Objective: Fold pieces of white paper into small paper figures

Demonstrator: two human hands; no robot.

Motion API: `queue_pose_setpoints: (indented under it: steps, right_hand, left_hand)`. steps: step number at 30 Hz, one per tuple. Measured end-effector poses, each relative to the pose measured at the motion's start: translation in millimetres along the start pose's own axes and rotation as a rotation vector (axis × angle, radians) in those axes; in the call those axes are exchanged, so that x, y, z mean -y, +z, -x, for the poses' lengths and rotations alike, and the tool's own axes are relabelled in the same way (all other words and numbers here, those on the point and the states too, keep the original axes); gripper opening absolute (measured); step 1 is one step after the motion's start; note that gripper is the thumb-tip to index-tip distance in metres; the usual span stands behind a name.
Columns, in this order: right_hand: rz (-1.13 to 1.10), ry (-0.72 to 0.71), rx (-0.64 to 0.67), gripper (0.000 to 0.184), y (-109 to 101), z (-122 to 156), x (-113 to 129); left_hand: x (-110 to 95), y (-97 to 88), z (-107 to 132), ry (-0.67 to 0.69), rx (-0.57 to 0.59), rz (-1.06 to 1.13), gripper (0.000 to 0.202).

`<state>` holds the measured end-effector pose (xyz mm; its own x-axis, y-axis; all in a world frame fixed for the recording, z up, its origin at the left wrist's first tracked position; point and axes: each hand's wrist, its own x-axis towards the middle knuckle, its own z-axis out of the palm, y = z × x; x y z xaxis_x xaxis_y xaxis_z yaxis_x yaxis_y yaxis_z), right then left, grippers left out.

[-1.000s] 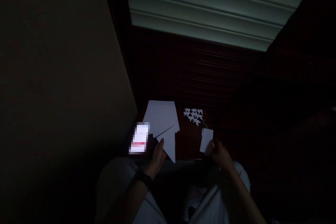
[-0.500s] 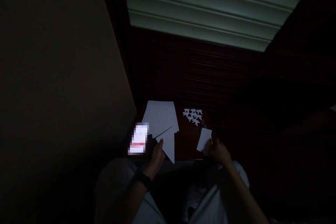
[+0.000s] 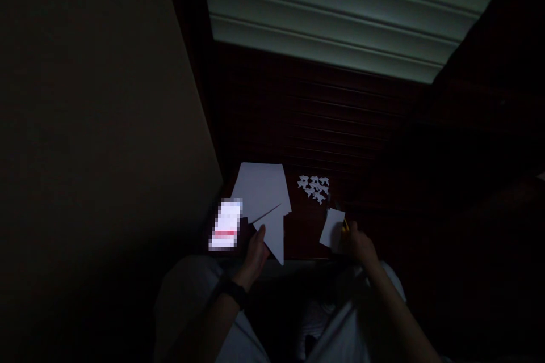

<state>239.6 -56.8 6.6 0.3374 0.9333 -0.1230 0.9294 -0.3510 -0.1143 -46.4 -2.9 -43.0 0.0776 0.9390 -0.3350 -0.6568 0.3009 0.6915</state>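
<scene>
My left hand (image 3: pixel 256 249) is closed on the lower left edge of a white paper folded to a triangle (image 3: pixel 273 232), thumb on top. The folded paper overlaps the near edge of a stack of white sheets (image 3: pixel 259 187). My right hand (image 3: pixel 360 245) is at the right of a small white paper piece (image 3: pixel 332 228), its fingers closed about a yellow-handled tool (image 3: pixel 346 226). Darkness and the paper hide most of that tool, so its kind is unclear. Beyond the piece lie several small white paper cutouts (image 3: pixel 314 187) in a cluster.
A lit phone (image 3: pixel 225 226), its screen blurred out, lies left of the sheets on the dark wooden table (image 3: pixel 300 238). A wall (image 3: pixel 106 96) rises at the left, and a slatted panel (image 3: pixel 306 113) stands behind. My knees are under the table's near edge.
My right hand has shifted slightly right, and more of the yellow handle shows beside the small paper piece. My left hand keeps its hold on the folded paper.
</scene>
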Motion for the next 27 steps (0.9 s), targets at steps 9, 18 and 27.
queue_pose_setpoints:
  steps: [9, 18, 27]
  right_hand:
    - [-0.132, 0.169, -0.055, 0.042, -13.7, -7.4, -0.4]
    - [-0.087, 0.121, -0.018, 0.037, 5.9, -8.1, 39.7]
    - [-0.379, -0.121, -0.113, 0.048, -6.7, 22.4, 72.4]
  left_hand:
    - [-1.8, 2.6, 1.4, -0.018, 0.033, -0.002, 0.035]
    - [-4.2, 5.3, 6.0, -0.045, 0.091, 0.002, 0.039]
    - [-13.3, 21.3, 22.0, -0.192, 0.199, 0.017, 0.041]
